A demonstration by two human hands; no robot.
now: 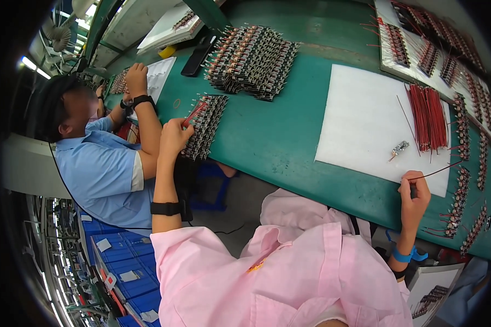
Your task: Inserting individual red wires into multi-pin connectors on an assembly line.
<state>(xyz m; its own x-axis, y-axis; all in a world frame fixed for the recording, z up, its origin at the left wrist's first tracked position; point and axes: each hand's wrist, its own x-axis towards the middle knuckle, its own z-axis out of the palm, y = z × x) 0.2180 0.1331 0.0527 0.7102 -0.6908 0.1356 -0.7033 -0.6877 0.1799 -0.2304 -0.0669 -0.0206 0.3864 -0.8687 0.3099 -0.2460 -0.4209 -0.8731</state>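
Note:
My left hand [174,137] is closed at the near edge of a small stack of narrow circuit boards [210,125]. Short red wires [195,113] run from its thumb and fingertips over the boards; what else it may grip there is hidden. My right hand [414,192], at the table's front edge, pinches one thin dark red wire [439,170] that points to the right. Beyond it, a bundle of red wires [426,119] lies on a white foam sheet [360,117]. A small silvery part with a short red lead [399,149] rests on that sheet.
A larger pile of boards [251,60] stands at the back of the green table [267,139], beside a black phone [199,56]. Rows of wired boards [457,201] line the right side. A co-worker in a blue shirt [101,169] sits close on my left.

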